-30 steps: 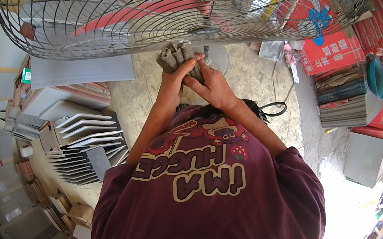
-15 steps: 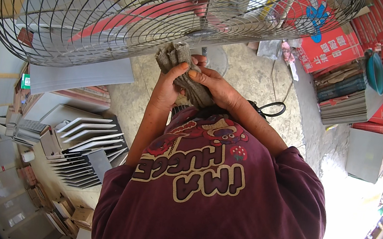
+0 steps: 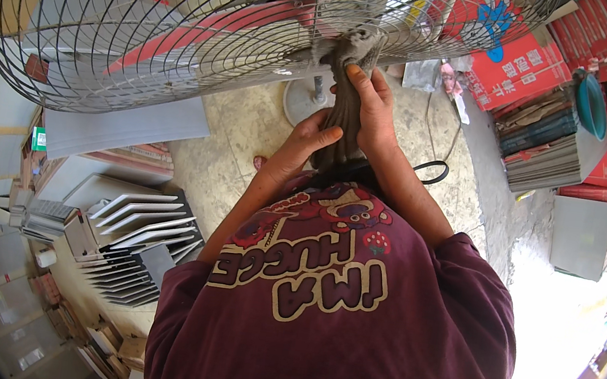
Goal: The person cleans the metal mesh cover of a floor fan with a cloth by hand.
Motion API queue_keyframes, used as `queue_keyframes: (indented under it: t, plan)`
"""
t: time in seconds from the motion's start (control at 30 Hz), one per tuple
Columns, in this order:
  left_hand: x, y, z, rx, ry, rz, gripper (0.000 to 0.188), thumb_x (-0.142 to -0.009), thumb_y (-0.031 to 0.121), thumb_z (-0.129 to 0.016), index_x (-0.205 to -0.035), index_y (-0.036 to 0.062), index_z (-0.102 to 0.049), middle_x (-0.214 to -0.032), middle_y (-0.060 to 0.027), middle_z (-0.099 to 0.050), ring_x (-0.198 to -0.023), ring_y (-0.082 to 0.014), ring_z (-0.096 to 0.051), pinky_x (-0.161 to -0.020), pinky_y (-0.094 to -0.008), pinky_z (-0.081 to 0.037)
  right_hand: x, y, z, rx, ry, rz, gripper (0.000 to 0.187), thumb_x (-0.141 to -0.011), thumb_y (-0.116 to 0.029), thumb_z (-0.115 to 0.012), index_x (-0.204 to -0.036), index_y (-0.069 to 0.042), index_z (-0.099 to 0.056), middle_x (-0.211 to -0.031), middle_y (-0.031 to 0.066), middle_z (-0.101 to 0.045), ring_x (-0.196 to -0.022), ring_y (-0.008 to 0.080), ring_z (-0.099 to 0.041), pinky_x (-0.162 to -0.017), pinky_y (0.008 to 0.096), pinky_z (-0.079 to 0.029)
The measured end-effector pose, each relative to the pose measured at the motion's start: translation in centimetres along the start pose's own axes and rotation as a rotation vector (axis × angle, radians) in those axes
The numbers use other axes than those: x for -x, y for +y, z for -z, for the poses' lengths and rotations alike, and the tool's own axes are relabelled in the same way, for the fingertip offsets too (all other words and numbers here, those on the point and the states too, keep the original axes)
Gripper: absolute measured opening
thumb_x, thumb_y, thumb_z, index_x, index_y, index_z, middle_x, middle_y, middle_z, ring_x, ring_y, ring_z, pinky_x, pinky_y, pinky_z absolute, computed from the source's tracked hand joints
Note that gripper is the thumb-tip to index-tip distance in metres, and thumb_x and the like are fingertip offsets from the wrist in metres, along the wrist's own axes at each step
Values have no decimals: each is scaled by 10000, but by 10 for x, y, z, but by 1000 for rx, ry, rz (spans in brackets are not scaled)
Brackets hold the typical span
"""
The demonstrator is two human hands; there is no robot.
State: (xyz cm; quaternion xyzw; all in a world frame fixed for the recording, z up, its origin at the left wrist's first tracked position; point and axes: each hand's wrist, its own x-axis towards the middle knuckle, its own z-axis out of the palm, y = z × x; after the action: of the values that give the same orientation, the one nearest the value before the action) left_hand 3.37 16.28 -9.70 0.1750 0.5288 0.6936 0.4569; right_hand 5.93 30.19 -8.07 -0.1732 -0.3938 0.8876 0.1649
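Right hand (image 3: pixel 377 112) closed on upper part of grey cloth (image 3: pixel 343 118), at fan grille (image 3: pixel 258 68); left hand (image 3: pixel 305 144), fingers curled, grips cloth lower down

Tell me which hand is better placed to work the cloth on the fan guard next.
Probably the right hand: it grips the grey cloth near its upper end, close to the fan guard in this view. The left hand holds it lower down, nearer the person's body.
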Motion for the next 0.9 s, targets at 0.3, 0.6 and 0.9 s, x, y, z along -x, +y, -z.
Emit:
queue_keyframes:
  t: [0.3,0.6,0.9]
  plan:
    - [4,-19,-4,93,-4,154,451,-865,199,-605,-1216,-21,-427,-1098,-88,-549,-980,-154,-546,-845,-275,-442,-20,31,40,-105,419,-260,406,-794,-351,-646,-1049,-49,-553,-858,125,-594,-686,210,-556,-554,327,-463]
    - [12,-13,-5,82,21,-25,424,-849,131,-588,-1221,-5,-435,-1083,-59,-563,-998,-139,-536,-877,-276,-419,7,2,-14,-18,237,152,295,-830,-239,-646,-1045,-73,-533,-913,40,-594,-771,167,-584,-615,282,-468]
    - [29,-8,9,137,130,-6,320,-807,147,-620,-1084,10,-537,-867,7,-577,-754,-87,-518,-671,-224,-405,23,15,-55,259,-137,341,299,-805,-66,-659,-1062,-34,-509,-900,15,-578,-788,86,-519,-710,220,-438]
